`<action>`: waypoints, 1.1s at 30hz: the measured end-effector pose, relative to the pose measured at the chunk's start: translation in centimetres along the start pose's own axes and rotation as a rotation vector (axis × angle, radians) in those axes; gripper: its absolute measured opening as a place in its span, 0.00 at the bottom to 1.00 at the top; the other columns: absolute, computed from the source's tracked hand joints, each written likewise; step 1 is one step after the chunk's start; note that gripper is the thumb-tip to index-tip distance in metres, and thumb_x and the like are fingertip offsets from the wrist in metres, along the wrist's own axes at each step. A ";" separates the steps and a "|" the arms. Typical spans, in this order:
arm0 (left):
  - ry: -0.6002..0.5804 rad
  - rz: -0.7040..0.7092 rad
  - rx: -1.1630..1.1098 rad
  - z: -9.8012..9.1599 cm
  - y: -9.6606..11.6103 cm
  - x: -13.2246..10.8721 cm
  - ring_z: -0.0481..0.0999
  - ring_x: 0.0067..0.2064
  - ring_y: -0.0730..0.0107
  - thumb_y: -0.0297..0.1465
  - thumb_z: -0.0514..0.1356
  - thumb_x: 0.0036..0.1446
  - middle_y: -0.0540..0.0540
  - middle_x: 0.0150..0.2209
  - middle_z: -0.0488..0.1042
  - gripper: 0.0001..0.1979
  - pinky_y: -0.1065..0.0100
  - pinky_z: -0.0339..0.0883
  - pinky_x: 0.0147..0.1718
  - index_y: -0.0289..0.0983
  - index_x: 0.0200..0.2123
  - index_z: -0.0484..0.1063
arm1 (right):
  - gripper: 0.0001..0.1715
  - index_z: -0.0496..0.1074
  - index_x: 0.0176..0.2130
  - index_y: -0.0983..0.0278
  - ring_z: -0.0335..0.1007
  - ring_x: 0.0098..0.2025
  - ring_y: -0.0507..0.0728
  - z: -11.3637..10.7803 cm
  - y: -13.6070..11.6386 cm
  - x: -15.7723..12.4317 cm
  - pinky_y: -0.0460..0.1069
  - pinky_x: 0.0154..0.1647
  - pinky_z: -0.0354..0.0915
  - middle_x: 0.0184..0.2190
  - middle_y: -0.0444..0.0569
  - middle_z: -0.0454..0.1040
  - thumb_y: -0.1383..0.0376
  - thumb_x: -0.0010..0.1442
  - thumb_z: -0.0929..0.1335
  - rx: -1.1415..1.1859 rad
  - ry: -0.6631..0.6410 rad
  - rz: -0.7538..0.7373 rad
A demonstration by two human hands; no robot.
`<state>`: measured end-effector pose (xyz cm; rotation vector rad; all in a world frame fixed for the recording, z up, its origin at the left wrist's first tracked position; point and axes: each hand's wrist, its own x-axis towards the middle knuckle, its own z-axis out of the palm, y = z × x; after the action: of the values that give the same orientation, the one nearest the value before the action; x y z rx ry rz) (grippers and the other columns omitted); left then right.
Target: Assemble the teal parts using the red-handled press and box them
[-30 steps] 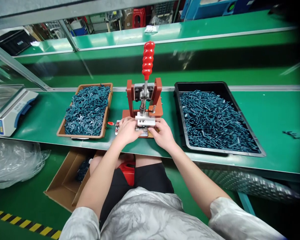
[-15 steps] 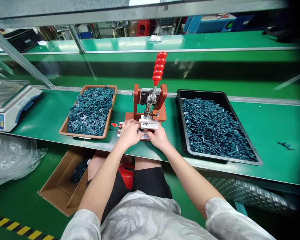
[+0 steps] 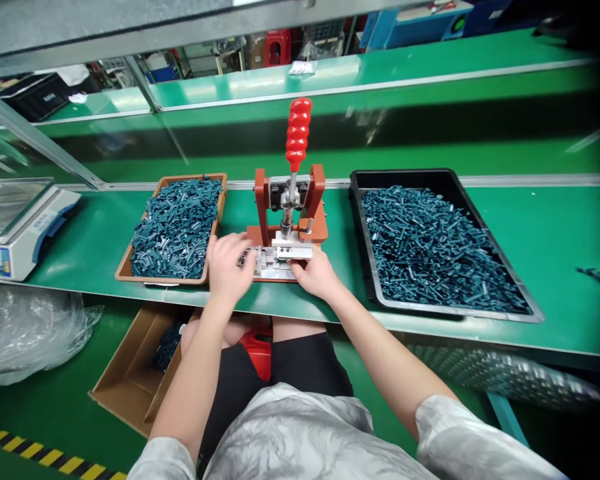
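well, nearest to you were your light grey sleeves and black shorts, with a red object showing between your knees. below the table's front edge sat a cardboard box holding some dark parts, a clear plastic bag lay to its left, and yellow-and-black hazard tape ran across the floor. your left hand was raised just off the left end of a steel fixture plate, its fingers spread and loosely curled, with nothing visibly pinched. your right hand lay against the plate's right end, its fingers close together; i could not tell whether they pinched anything. the plate sat on the red base of a toggle press, just in front of its white clamp block, and the ribbed red handle stood upright beyond your hands. left of the press, a brown tray held a heap of dark teal plastic parts; right of it, a larger black tray held more. both stood on the green table, with a digital scale at its left end and a few stray parts at far right.
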<state>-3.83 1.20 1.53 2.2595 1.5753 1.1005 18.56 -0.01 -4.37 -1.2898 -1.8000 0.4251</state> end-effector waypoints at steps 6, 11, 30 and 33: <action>0.192 -0.465 -0.678 -0.4 -3.2 3.5 0.81 0.53 0.57 0.49 0.55 0.66 0.36 0.54 0.79 0.22 0.52 0.73 0.57 0.38 0.50 0.73 | 0.17 0.79 0.49 0.60 0.73 0.53 0.67 -0.2 0.0 0.0 0.62 0.57 0.71 0.49 0.53 0.79 0.69 0.62 0.67 0.011 -0.020 0.036; 0.123 -0.438 -0.767 2.3 0.4 3.5 0.71 0.66 0.58 0.59 0.40 0.68 0.37 0.65 0.70 0.36 0.54 0.65 0.65 0.41 0.61 0.67 | 0.16 0.78 0.47 0.61 0.73 0.53 0.66 -0.1 -0.1 0.1 0.60 0.56 0.71 0.49 0.54 0.78 0.69 0.61 0.66 0.031 -0.001 -0.002; 0.181 -0.091 -0.480 0.5 5.4 6.7 0.62 0.71 0.55 0.51 0.47 0.71 0.39 0.68 0.65 0.29 0.53 0.55 0.71 0.42 0.66 0.62 | 0.09 0.79 0.38 0.63 0.80 0.40 0.62 -0.8 1.8 0.9 0.53 0.42 0.74 0.37 0.49 0.84 0.65 0.57 0.69 0.198 -0.120 0.249; 0.231 0.132 -0.605 -1.7 10.2 9.6 0.62 0.71 0.52 0.50 0.48 0.72 0.41 0.69 0.62 0.28 0.50 0.59 0.68 0.45 0.69 0.56 | 0.11 0.79 0.38 0.64 0.80 0.39 0.62 -0.8 1.8 0.8 0.54 0.43 0.74 0.36 0.50 0.83 0.63 0.57 0.68 0.212 -0.124 0.248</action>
<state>4.21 4.72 12.61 1.8876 0.9706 1.6518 20.18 1.31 -4.79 -1.3645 -1.6478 0.8269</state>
